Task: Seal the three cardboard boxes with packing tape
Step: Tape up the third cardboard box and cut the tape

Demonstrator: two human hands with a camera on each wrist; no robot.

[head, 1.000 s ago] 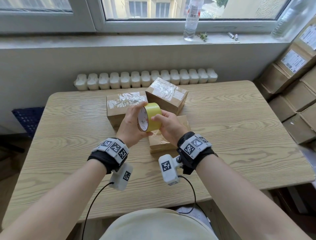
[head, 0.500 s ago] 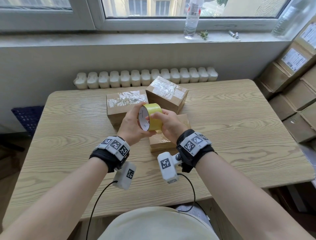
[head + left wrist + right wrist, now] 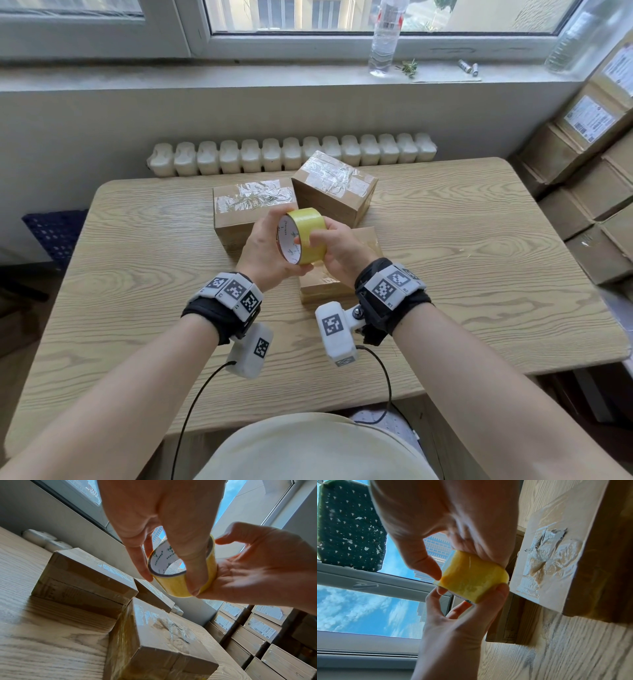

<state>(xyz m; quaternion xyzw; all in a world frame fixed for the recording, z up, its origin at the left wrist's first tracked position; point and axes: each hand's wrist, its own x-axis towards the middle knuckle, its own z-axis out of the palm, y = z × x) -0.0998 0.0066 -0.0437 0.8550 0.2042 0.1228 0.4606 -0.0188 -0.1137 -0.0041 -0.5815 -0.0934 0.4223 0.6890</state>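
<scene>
A yellow tape roll (image 3: 306, 234) is held up over the table (image 3: 137, 274) by both hands. My left hand (image 3: 269, 248) grips its rim and white core, thumb below and fingers on top. My right hand (image 3: 334, 245) curls over the yellow band from the right. The left wrist view shows the tape roll (image 3: 173, 586) pinched by the left hand (image 3: 171, 540), with the right hand (image 3: 257, 568) cupping it. Three cardboard boxes carry crinkled clear tape: the left box (image 3: 246, 212), the right box (image 3: 334, 186), and the near box (image 3: 342, 284), partly hidden under my hands.
A water bottle (image 3: 383, 37) and small batteries (image 3: 467, 65) sit on the windowsill. Stacked labelled cartons (image 3: 596, 164) stand right of the table. A white radiator (image 3: 291, 156) runs behind the table's far edge. Wrist camera cables hang at the near edge.
The roll stays in nearly the same spot above the near box. My right fingers have shifted further over the yellow band, and the left hand keeps its hold.
</scene>
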